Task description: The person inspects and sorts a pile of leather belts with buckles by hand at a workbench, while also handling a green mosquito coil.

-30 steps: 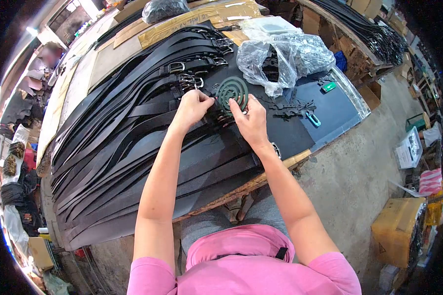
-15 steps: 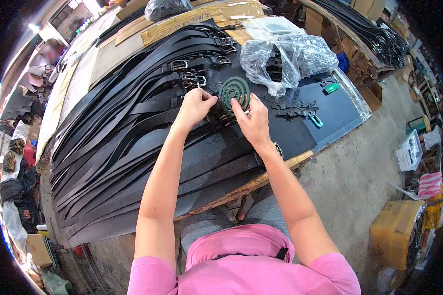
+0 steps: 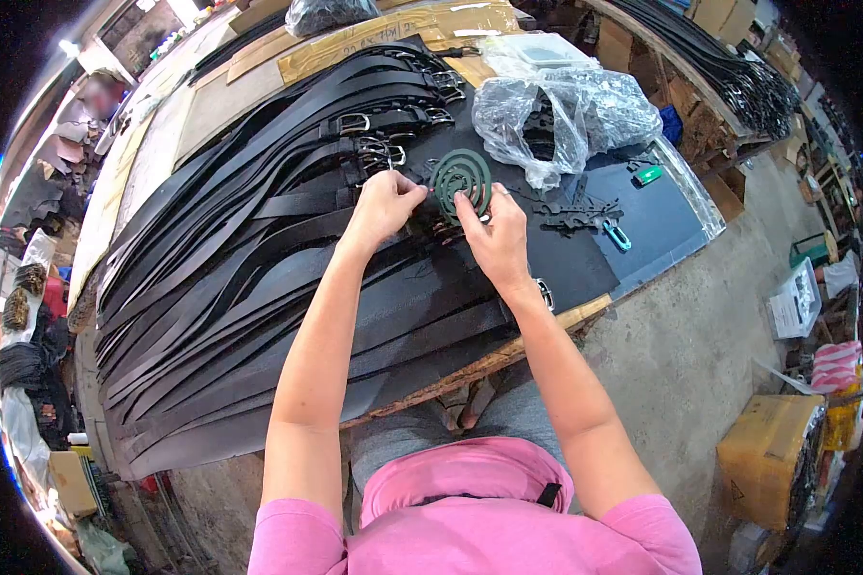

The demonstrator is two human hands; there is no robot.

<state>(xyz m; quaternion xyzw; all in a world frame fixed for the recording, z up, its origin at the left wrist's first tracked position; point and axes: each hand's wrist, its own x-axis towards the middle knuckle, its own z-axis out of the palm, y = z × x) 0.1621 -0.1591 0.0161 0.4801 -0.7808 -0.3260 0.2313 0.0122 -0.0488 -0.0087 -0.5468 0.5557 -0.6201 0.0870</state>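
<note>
A dark green mosquito coil (image 3: 463,165) is held up over the table, its spiral facing me. My right hand (image 3: 495,228) grips its lower part, thumb on the front. Something small and whitish shows by those fingers, too small to name. Just left of the coil, my left hand (image 3: 389,204) is closed in a pinch at the coil's outer edge; what it holds, if anything, I cannot make out. Beneath both hands lie many black belts (image 3: 259,240) with metal buckles (image 3: 353,124), fanned out toward the left.
A clear plastic bag (image 3: 585,115) with dark contents sits at the back right. Thin black strips (image 3: 580,213), a green lighter-like item (image 3: 647,175) and a light-blue tool (image 3: 617,236) lie on the right. A taped cardboard box (image 3: 769,455) stands on the floor.
Both hands and the coil stay almost in place, shown slightly farther right. The whole view has shifted a little; nothing has visibly been let go.
</note>
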